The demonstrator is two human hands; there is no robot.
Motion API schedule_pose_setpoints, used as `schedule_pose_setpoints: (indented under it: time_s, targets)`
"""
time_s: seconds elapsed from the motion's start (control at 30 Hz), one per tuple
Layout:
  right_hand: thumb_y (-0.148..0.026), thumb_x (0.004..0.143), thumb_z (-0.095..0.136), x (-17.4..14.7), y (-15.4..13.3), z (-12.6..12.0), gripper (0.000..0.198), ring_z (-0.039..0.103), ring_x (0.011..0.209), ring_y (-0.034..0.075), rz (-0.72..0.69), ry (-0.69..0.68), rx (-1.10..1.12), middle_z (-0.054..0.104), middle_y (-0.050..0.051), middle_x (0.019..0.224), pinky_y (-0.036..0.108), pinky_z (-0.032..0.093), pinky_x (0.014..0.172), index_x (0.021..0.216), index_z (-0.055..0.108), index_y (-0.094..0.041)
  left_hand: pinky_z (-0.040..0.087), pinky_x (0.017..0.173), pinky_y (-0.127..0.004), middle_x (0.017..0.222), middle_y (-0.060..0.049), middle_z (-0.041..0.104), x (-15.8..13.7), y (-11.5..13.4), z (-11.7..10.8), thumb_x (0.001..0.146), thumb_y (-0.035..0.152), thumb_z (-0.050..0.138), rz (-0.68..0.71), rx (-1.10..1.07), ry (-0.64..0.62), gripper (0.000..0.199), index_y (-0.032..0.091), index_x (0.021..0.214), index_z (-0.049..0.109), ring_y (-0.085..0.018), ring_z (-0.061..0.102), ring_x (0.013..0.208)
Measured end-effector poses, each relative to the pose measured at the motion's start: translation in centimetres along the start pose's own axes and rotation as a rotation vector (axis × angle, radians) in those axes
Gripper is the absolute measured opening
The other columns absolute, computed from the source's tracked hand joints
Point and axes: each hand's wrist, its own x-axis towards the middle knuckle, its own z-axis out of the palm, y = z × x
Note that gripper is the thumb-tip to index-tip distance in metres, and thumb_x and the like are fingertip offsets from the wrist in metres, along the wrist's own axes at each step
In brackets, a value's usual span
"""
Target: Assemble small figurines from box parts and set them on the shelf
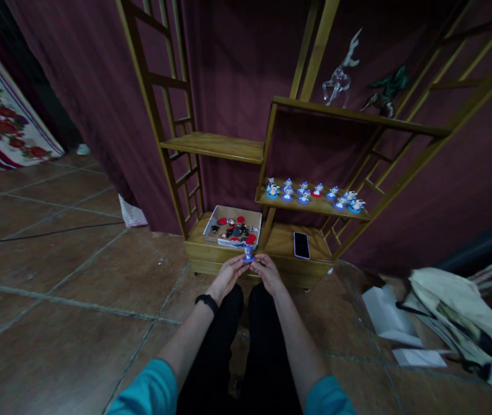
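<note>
A small purple and white figurine [248,253] on a round purple base is held upright between my two hands, in front of the shelf's lowest board. My left hand [230,273] pinches the base from the left, and my right hand [267,271] grips it from the right. Just beyond them sits an open cardboard box [252,218] with loose figurines [231,227] in black and red and several red discs [250,238]. Similar small figurines [304,193] on blue, purple and red bases stand in rows on the middle shelf board [315,205].
A phone [301,245] lies on the lowest board at right. Higher up stand a clear deer figure [339,83] and a dark green figure [388,92]. White boxes [390,317] and a pale cloth bag [449,305] are on the floor to the right. A cable [47,231] crosses the floor at left.
</note>
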Motion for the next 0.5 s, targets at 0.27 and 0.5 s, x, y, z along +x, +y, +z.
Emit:
schedule_pose_setpoints:
  time_s: [0.27, 0.5]
  targets:
    - [-0.031, 0.06, 0.073, 0.13, 0.13, -0.09, 0.027, 0.06, 0.074, 0.012, 0.007, -0.007, 0.007, 0.063, -0.002, 0.084, 0.032, 0.048, 0.078, 0.081, 0.058, -0.022, 0.044, 0.088, -0.033, 0.095, -0.012, 0.068, 0.03, 0.05, -0.22, 0.069, 0.014, 0.063, -0.025, -0.039, -0.022, 0.029, 0.01, 0.098, 0.065, -0.018, 0.063, 0.088]
    - [-0.031, 0.059, 0.074, 0.48, 0.46, -0.31, 0.027, 0.06, 0.073, 0.012, 0.007, 0.01, 0.028, 0.064, -0.001, 0.083, 0.031, 0.049, 0.076, 0.081, 0.059, -0.022, 0.044, 0.088, -0.033, 0.096, -0.011, 0.068, -0.07, 0.11, -0.15, 0.07, 0.015, 0.064, -0.034, -0.043, -0.026, 0.031, 0.012, 0.101, 0.064, -0.017, 0.063, 0.087]
